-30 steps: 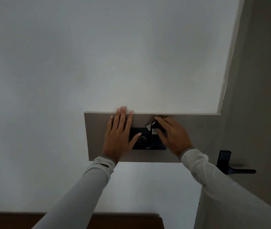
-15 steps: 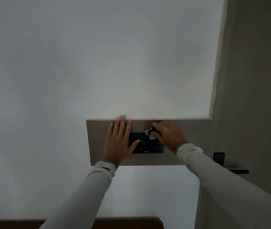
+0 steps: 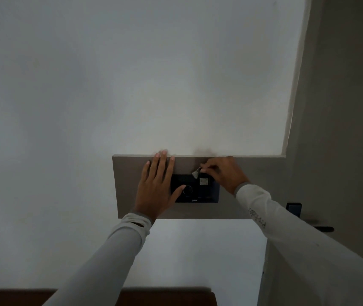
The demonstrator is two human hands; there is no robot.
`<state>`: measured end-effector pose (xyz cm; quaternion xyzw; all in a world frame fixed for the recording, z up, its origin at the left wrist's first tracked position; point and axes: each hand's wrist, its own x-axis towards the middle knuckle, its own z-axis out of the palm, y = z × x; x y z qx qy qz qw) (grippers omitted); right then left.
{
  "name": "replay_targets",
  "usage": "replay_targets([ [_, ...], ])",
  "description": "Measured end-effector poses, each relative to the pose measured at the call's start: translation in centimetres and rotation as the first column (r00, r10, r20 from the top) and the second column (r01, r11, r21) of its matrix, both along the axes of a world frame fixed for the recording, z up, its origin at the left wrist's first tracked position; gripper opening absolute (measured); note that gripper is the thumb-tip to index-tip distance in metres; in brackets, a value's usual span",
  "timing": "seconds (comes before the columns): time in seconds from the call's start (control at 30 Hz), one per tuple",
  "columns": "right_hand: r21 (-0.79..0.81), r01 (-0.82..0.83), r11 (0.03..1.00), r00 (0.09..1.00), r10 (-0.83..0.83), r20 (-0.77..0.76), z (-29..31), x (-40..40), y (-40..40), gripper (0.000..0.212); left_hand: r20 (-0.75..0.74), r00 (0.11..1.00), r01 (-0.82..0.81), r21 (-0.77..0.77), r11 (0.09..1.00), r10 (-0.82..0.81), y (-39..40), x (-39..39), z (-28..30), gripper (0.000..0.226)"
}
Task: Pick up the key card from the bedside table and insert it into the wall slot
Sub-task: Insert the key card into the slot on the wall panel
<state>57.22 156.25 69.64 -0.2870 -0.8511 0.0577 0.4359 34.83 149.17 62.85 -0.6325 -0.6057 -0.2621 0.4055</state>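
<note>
A black wall plate (image 3: 198, 194) with a round dial (image 3: 187, 191) and a pale square (image 3: 204, 181) sits on a grey-brown panel (image 3: 255, 180). My right hand (image 3: 224, 173) pinches a dark key card at the plate's top edge. The card is mostly hidden by my fingers, and a small silvery tag (image 3: 195, 173) hangs from it. My left hand (image 3: 156, 191) lies flat on the panel left of the plate, fingers spread and thumb tip beside the dial. The slot itself cannot be made out in the dim light.
White wall surrounds the panel. A door stands at the right with a dark lock plate (image 3: 293, 209) and lever handle (image 3: 323, 229). Dark wooden furniture (image 3: 167, 297) runs along the bottom edge.
My right hand has shifted up and slightly right, from over the plate's right half to its top edge, uncovering more of the plate. My left hand has stayed flat in place.
</note>
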Motion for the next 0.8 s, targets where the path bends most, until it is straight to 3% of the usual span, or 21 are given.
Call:
replay_targets([
  [0.3, -0.028, -0.04, 0.999, 0.999, 0.041, 0.027, -0.4, 0.3, 1.0, 0.023, 0.002, 1.0, -0.005, -0.028, 1.0, 0.005, 0.0, 0.1, 0.1, 0.084],
  [0.5, 0.156, 0.053, 0.986, 0.996, -0.063, 0.06, -1.7, -0.2, 0.4, 0.025, -0.035, 0.999, -0.028, -0.051, 0.998, 0.026, -1.3, 0.4, 1.1, 0.084],
  [0.57, 0.091, 0.056, 0.994, 0.998, -0.058, 0.027, -1.6, -0.4, 0.3, 0.023, -0.035, 0.999, -0.03, -0.058, 0.998, 0.028, -1.6, 0.6, 1.3, 0.083],
  [0.7, -0.229, -0.051, 0.972, 0.994, 0.027, -0.11, -0.3, -0.3, 0.4, 0.019, -0.045, 0.998, -0.04, -0.07, 0.997, 0.037, -1.8, 0.7, 1.5, 0.082],
  [0.8, -0.29, -0.102, 0.952, 0.985, 0.056, -0.163, 0.1, 0.1, 0.5, 0.018, -0.054, 0.998, -0.038, -0.061, 0.997, 0.035, -1.6, 0.6, 1.4, 0.081],
])
